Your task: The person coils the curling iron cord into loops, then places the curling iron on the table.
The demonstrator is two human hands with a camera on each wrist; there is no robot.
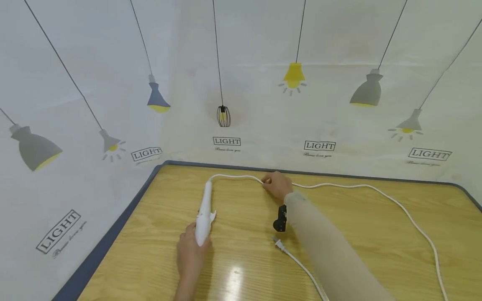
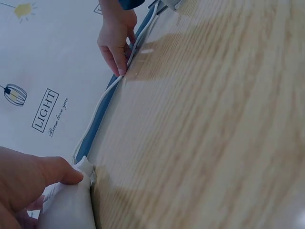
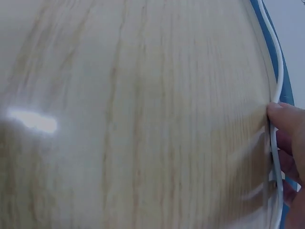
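A white handheld appliance (image 1: 203,221) with a slim handle and a small side tab lies on the wooden table, its handle end toward the back wall. Its exact kind is unclear. My left hand (image 1: 191,253) grips the wide near end; in the left wrist view the thumb lies on top of the white body (image 2: 69,207). From the handle runs a white cord (image 1: 235,176) along the table's back edge. My right hand (image 1: 278,184) pinches this cord between thumb and fingers, as the right wrist view shows on the cord (image 3: 280,71).
The cord's two-pin plug (image 1: 279,244) lies on the table (image 1: 158,234) near my right forearm. Farther right, the cord curves toward the front. A dark blue edge (image 1: 376,177) borders the table, and a wall (image 1: 263,104) printed with lamps stands behind and left.
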